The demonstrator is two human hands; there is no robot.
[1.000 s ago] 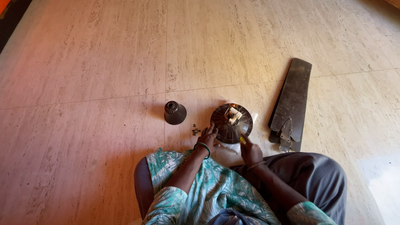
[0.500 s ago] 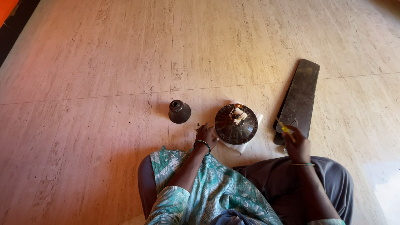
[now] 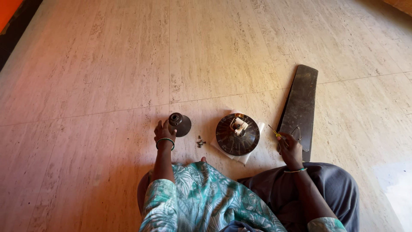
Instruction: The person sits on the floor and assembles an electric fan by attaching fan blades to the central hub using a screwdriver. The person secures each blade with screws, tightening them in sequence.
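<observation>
Dark metal cone [image 3: 180, 124] at left hand [image 3: 164, 132]

Round dark fan motor housing [image 3: 237, 134] at centre, resting on a white sheet [image 3: 244, 157] whose corners show at 1 and 5 o'clock. White wiring block [image 3: 239, 126] on top of the housing, near its middle. Small cluster of screws [image 3: 200, 141] at 9 o'clock from the housing, apart from it. Pale veined tile floor [image 3: 103, 68] with grout lines throughout. Orange surface with a dark strip [image 3: 13, 19] at 10 o'clock, frame corner.
</observation>
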